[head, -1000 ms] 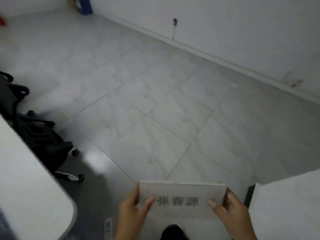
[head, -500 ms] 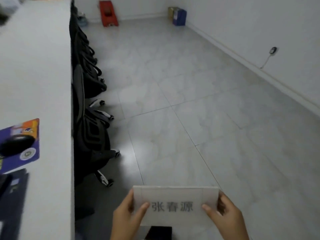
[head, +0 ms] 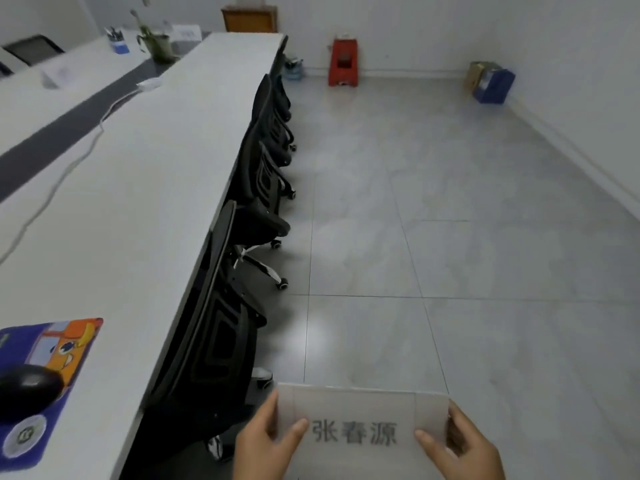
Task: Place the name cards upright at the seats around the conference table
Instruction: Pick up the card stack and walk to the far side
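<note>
I hold a white name card point(head: 360, 407) with three dark printed characters low in front of me, over the floor. My left hand point(head: 266, 445) grips its left edge, thumb on the face. My right hand point(head: 460, 445) grips its right edge the same way. The long white conference table point(head: 145, 174) runs away from me on the left. Two other white name cards stand far off on the table, one point(head: 55, 76) at the left and one point(head: 187, 32) at the far end.
A row of black office chairs point(head: 221, 306) is pushed in along the table's right edge. On the table lie a mouse point(head: 29, 386) on a blue-orange pad, a white cable point(head: 69, 161), a plant and a pen cup. A red stool point(head: 343, 64) and blue box point(head: 491, 83) sit by the far wall.
My view has swung left from the open floor to the table and chair row. The card stays held in both hands in the same grip.
</note>
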Tool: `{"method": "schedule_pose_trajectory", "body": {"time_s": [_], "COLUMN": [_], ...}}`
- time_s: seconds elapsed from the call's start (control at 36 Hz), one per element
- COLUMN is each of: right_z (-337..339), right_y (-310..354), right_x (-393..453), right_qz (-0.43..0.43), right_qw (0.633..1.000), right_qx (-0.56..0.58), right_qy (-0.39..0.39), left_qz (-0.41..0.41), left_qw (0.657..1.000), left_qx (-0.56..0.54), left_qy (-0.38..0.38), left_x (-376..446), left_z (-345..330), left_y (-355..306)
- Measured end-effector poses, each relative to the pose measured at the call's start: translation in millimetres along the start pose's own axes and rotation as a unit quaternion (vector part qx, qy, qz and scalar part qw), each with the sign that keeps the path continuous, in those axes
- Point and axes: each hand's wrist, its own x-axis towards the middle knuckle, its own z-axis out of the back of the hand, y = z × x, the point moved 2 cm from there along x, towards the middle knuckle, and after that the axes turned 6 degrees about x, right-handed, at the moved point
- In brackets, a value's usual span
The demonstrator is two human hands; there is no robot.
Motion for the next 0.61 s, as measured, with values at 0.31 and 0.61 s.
{"method": "schedule_pose_trajectory", "body": {"time_s": [0.31,0.61], "right_z": [-83.6,-243.7], "right_y": [116.6,220.4], "right_x": [253.9,397.2], "right_qz": [0.077,0.161], "right_qw": [0.976,0.923], "right_qx": [-0.075,-0.077], "right_qy": [0.190,0.340], "left_qz": [0.067,0.068], "left_qw": [0.985,0.949], "left_qx": [-0.066,-0.081], "left_qy": [-0.147,-0.297], "left_x": [153.7,284.0], "left_z": [-52.9,-2.6], "left_y": [-110.1,-215.0]}}
